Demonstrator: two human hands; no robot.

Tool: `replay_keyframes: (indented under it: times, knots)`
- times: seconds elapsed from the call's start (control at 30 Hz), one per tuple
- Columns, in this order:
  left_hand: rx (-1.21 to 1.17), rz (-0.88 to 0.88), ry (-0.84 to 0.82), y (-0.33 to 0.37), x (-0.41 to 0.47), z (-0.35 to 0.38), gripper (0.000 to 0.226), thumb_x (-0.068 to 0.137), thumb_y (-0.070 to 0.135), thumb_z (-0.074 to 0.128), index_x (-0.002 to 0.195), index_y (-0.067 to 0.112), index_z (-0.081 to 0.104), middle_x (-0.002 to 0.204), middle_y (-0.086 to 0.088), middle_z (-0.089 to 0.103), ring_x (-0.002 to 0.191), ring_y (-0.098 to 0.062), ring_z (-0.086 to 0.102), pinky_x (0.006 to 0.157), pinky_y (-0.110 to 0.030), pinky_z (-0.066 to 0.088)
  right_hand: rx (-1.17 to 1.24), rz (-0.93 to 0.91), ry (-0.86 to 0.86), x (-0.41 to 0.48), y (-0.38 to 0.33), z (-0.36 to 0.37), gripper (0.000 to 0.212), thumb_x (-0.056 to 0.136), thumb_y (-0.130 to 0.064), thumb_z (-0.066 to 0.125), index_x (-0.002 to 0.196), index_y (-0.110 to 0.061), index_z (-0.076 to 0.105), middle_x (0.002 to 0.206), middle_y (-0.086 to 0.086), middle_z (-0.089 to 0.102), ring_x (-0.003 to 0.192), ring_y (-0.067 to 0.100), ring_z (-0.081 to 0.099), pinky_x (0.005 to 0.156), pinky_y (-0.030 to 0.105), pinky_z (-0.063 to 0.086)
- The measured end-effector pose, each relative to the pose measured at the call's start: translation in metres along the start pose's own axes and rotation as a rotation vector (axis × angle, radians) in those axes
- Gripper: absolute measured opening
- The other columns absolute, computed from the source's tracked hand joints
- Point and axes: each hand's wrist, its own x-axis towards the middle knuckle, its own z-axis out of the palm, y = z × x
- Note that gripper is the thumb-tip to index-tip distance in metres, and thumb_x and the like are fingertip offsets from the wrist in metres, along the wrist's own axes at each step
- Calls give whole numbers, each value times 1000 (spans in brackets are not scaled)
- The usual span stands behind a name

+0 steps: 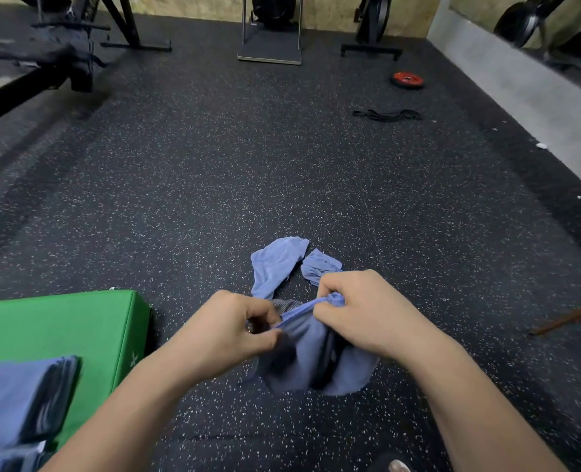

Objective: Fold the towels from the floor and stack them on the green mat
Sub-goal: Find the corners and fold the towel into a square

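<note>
Now we pinch the blue towel [311,352] along its top edge, left hand [228,338] and right hand [364,311] both closed on it above the floor; we should tension it evenly before folding toward the green mat [78,321]

Stack [23,400] sits on the mat [78,328]. Right of the mat, a held towel [316,362]; beyond, loose towels [275,264] on the floor [282,165].

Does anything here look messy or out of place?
Yes. Two crumpled towels lie unfolded on the floor, just beyond the held towel. Farther off to the right, a red weight plate and a black band lie loose on the floor by themselves.
</note>
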Motion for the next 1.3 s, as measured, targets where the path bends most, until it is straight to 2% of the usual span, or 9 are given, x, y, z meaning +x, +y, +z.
replay_keyframes:
  times: [0.13,0.37,0.53,0.7,0.83,0.97,1.13,1.2,1.3]
  knots:
    - [-23,-52,37,-5,2,-8,12,93,23,79,81,25,78,67,18,70,56,2,56,57,-11,38,-11,30,49,2,5,-3,13,84,-33,63,80,-21,64,71,-3,67,73,17,63,70,39,55]
    - [-74,-121,100,-19,3,-19,14,93,27,81,80,29,79,70,18,73,55,-2,55,56,-19,43,-1,82,148,4,13,-10,14,87,-31,65,78,-21,63,69,-1,65,70,18,62,65,38,51]
    - [-123,-106,196,-22,3,-21,17,92,29,84,77,28,75,63,15,69,54,-1,51,54,-20,41,-1,110,184,6,15,-12,12,86,-29,63,78,-20,62,66,-3,65,70,17,63,67,40,54]
    - [-322,-53,324,-20,3,-22,28,81,50,86,74,24,76,61,0,68,55,-5,44,52,-27,35,7,134,189,6,17,-12,9,87,-28,62,82,-21,64,69,-2,67,72,18,64,70,40,56]
    - [-358,-16,413,-16,3,-21,31,75,45,90,65,21,73,54,6,63,52,-4,37,48,-23,29,-10,103,180,8,23,-10,10,97,-31,61,88,-28,67,77,-6,70,79,16,65,75,42,57]
    - [-382,-32,406,-18,2,-25,23,75,41,90,73,21,78,57,13,62,53,-1,40,50,-18,31,-47,83,194,11,31,-9,11,100,-35,62,93,-31,69,81,-10,70,84,15,66,80,43,57]
    - [-355,-22,362,-15,2,-28,18,73,41,89,75,26,79,62,14,67,55,1,46,53,-14,36,-81,78,228,12,35,-7,9,101,-36,60,95,-34,66,78,-8,68,83,19,65,77,44,57]
    - [-296,-31,341,-14,1,-28,16,73,39,91,77,30,79,69,13,73,59,-2,55,58,-18,45,-80,78,243,13,36,-8,8,102,-36,60,96,-34,67,80,-8,69,83,19,65,77,44,57]
    - [-201,-45,322,-17,2,-28,22,82,24,94,85,39,78,77,12,78,70,-12,70,69,-26,57,-80,97,243,13,37,-9,10,101,-35,61,98,-35,70,84,-10,71,86,19,66,79,44,57]
